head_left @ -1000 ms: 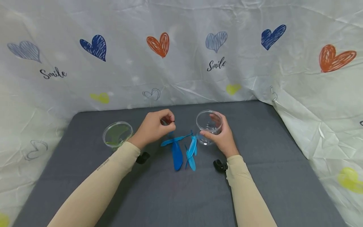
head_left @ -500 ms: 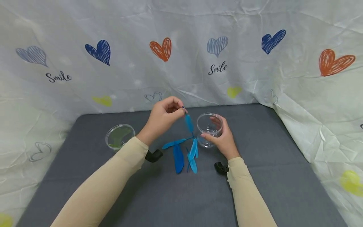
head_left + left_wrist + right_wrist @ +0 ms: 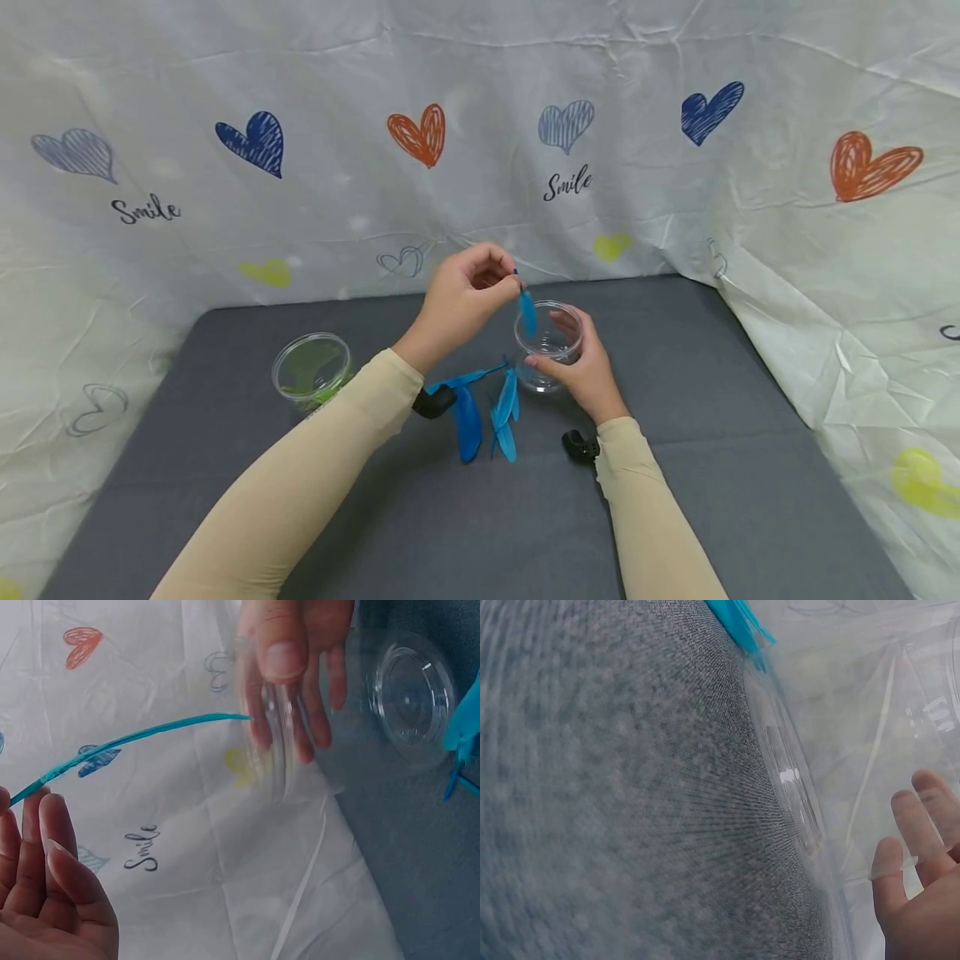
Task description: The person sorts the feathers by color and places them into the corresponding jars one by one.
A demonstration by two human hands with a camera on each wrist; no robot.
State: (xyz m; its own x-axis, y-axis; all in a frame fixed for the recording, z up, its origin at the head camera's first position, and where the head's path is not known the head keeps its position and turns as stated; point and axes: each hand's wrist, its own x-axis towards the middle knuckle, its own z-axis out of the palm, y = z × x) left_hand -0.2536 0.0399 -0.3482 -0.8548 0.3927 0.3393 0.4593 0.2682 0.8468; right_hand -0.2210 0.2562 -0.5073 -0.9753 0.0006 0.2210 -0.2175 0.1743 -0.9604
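- Pinching a blue feather [image 3: 528, 315] near one end with the left hand [image 3: 472, 279], thumb against fingertips.
- Dangling that feather at the mouth of a clear plastic cup [image 3: 546, 357], overlapping the left part of its rim in the head view; cannot tell whether with the tip inside.
- Gripping the cup by its wall with the right hand [image 3: 590, 362], thumb on the near side, fingers curved around the far side.
- Holding the cup upright, base down on the gray cloth [image 3: 450, 533].
- Can see light blue feathers [image 3: 504, 417] crossed on the cloth just left of the cup, and beside them a darker blue feather [image 3: 468, 429] with a thin blue feather [image 3: 472, 377] across its far end.
- Farther left, can see a second clear container [image 3: 274, 367] with green contents, too indistinct to name.
- Wearing beige sleeves [image 3: 300, 492], facing a pale backdrop [image 3: 487, 192] printed with hearts and "Smile".
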